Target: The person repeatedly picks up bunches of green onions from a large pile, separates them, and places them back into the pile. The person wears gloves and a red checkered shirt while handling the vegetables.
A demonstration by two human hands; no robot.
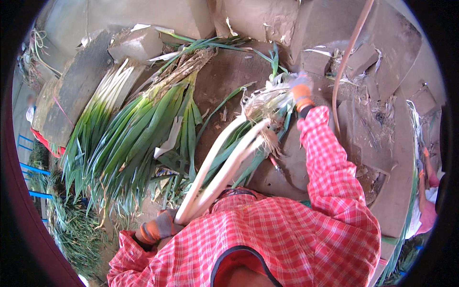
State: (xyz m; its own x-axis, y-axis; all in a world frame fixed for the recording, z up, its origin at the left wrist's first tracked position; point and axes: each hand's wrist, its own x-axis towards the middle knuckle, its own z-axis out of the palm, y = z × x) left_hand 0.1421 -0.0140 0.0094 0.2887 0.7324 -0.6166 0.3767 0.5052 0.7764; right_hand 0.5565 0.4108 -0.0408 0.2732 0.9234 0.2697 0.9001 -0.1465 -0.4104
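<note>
My left hand (159, 226), in an orange and grey glove, grips several thick leeks or large green onions (224, 165) around their pale stalks at the lower left. Their roots point up and to the right. At the upper right, my right hand (302, 88), in a similar glove, is blurred over a heap of peeled leaves and roots (269, 95); whether it holds anything cannot be told. To the left lie untrimmed green onions (143, 122) with brown roots, and beside them a row of cleaned ones with white stalks (116, 84).
A block (136, 45) and a wooden board (77, 86) stand at the upper left. A reddish hose (346, 57) hangs right of my right hand. A thin red-tipped tool (274, 162) lies near the roots. Another person's gloved arms (423, 179) show at far right.
</note>
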